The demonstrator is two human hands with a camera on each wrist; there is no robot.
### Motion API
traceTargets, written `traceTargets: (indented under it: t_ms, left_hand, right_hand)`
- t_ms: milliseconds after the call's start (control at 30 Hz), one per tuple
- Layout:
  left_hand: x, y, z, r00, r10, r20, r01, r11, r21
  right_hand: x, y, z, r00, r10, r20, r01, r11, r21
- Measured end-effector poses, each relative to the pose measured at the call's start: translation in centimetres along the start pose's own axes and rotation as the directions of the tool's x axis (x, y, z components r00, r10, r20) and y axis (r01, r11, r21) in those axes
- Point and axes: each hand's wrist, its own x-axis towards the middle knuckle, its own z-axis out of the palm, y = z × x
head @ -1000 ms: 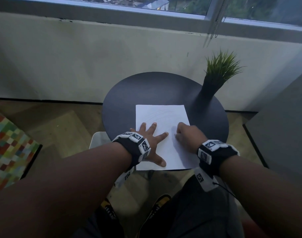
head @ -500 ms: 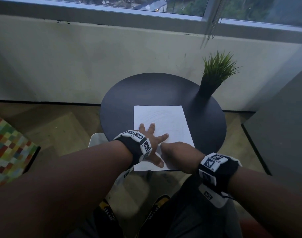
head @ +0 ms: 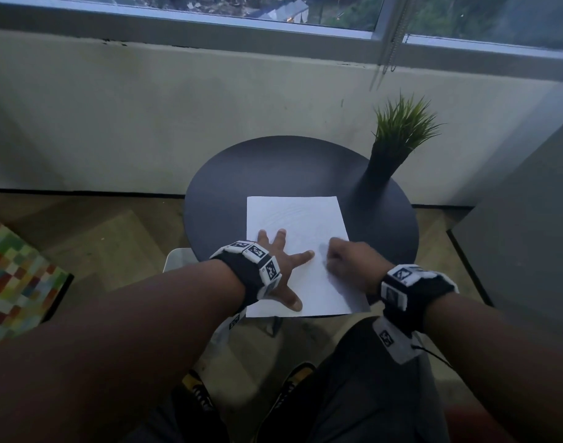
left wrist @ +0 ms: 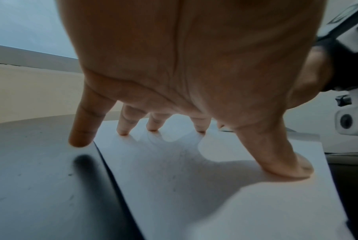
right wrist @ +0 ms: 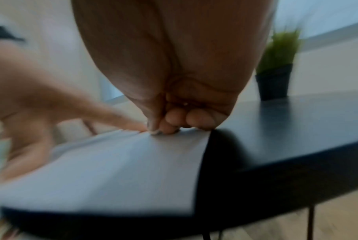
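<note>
A white sheet of paper (head: 299, 219) lies on a round black table (head: 273, 167), its near edge at the table's rim. My left hand (head: 283, 266) is spread flat on the sheet's near left part, with fingertips (left wrist: 123, 132) and thumb pressing down and the little finger on the bare table (left wrist: 40, 178). My right hand (head: 347, 260) is curled into a loose fist at the sheet's right edge. Its bunched fingertips (right wrist: 169, 128) touch the paper (right wrist: 122, 170). Nothing shows inside the fist.
A black vase with a green grass plant (head: 398, 139) stands at the table's back right. A wall and a window run behind the table. A grey cabinet side (head: 529, 235) is at the right, and a coloured patchwork cushion (head: 14, 276) lies on the floor at the left.
My right fist slid toward me along the sheet, then back away to the sheet's right edge. The left hand stayed pressed on the paper.
</note>
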Motion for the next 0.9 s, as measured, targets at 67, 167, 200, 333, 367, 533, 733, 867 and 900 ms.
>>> traceTargets:
  t_ms: [67, 167, 200, 333, 367, 533, 733, 867, 900]
  left_hand:
    - [0.1, 0.0, -0.1, 1.0, 0.002, -0.004, -0.002, 1.0, 0.006]
    - [0.3, 0.3, -0.3, 0.997, 0.06, -0.044, -0.062, 0.998, -0.025]
    - [0.3, 0.4, -0.1, 0.994, 0.075, -0.073, -0.078, 0.996, -0.039]
    - [0.1, 1.2, 0.6, 0.988, 0.06, -0.145, -0.065, 0.997, -0.03]
    - [0.0, 1.3, 0.7, 0.988, 0.058, -0.146, -0.062, 0.998, -0.019]
    - [-0.3, 0.5, 0.6, 0.994, 0.086, -0.073, -0.089, 0.995, -0.047]
    - [0.0, 0.2, 0.8, 0.995, 0.07, -0.065, -0.072, 0.997, -0.036]
    - [0.0, -0.2, 0.8, 0.995, 0.079, -0.055, -0.081, 0.996, -0.045]
    - [-0.1, -0.1, 0.8, 0.996, 0.078, -0.054, -0.08, 0.996, -0.04]
  right_hand:
    - [0.8, 0.8, -0.1, 0.995, 0.099, -0.026, -0.097, 0.992, 0.081]
    - [1.1, 0.5, 0.2, 0.991, 0.132, -0.019, -0.13, 0.99, 0.051]
    - [1.0, 0.3, 0.2, 0.991, 0.136, -0.02, -0.135, 0.99, 0.041]
    - [0.3, -0.7, 0.7, 0.998, 0.045, -0.048, -0.051, 0.99, -0.134]
    - [-0.1, -1.3, 1.1, 0.998, -0.029, -0.061, 0.019, 0.985, -0.169]
    - [-2.1, -2.7, 1.5, 0.95, -0.276, 0.145, 0.298, 0.94, -0.164]
    - [-0.9, -1.8, 1.0, 0.994, -0.055, -0.091, 0.039, 0.985, -0.17]
    - [-2.5, -3.3, 2.1, 0.955, -0.267, 0.129, 0.283, 0.95, -0.129]
    - [-1.9, -2.7, 1.5, 0.961, -0.233, 0.149, 0.251, 0.961, -0.115]
